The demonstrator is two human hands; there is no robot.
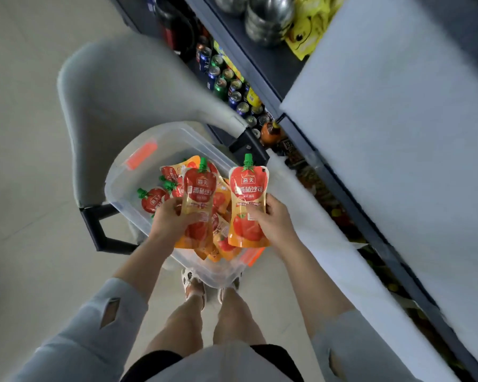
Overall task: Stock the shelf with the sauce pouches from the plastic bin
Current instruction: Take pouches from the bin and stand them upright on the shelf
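left hand [174, 216] holds one sauce pouch [199, 205] over the plastic bin [138, 172], middle of frame | right hand [271, 219] holds another pouch [247, 205] | tip: keep green caps up, carry both to the shelf [262, 67], upper right, stand them straight

Fingers of left hand [171, 219] hidden behind left sauce pouch [199, 193]; likewise right hand [272, 223] behind right sauce pouch [247, 188]. Pouch pile [152, 199] in plastic bin [160, 135] partly covered. Drink cans [226, 81], upper centre: labels too small. Steel pots [268, 20] cut by top edge. Lower-shelf goods [340, 216], right: blurred.
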